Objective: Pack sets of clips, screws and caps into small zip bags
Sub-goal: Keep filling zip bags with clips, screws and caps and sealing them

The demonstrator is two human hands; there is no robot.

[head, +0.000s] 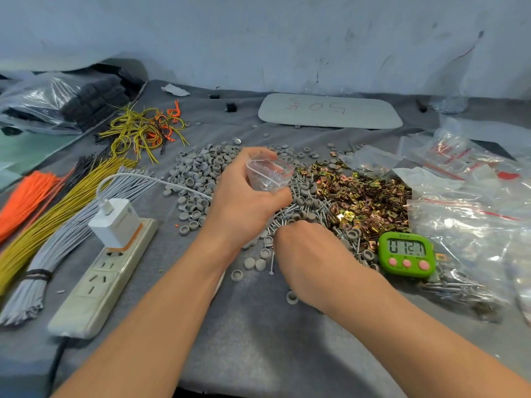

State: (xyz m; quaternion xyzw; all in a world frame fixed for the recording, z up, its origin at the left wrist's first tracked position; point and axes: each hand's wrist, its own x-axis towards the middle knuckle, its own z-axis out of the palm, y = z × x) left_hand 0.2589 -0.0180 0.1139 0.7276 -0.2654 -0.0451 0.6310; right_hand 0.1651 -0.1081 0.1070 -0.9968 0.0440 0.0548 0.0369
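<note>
**Small bag held open over the piles, other hand down among the screws**

Nearest, the right hand (304, 254) lies knuckles-up on the grey cloth (258, 340) at the near edge of the screws (319, 209). Its fingers curl downward out of sight, so whether they pinch anything cannot be told.

The screws look thin, hard and apt to roll. They are probably best pinched by the shank, a few at a time, and their points could prick thin film.

Just beyond, the left hand (244, 202) holds the zip bag (268, 175) raised above the piles, thumb and fingers curled round its sides, red-striped mouth uppermost. The bag is clear, limp and nearly weightless. Holding it near the mouth should keep it open, while a hold lower down would likely let it fold shut.

The grey caps (198, 173) heaped to the left look light and easy to scoop. The brassy clips (365, 196) to the right look small, sharp-edged and prone to tangle.
</note>
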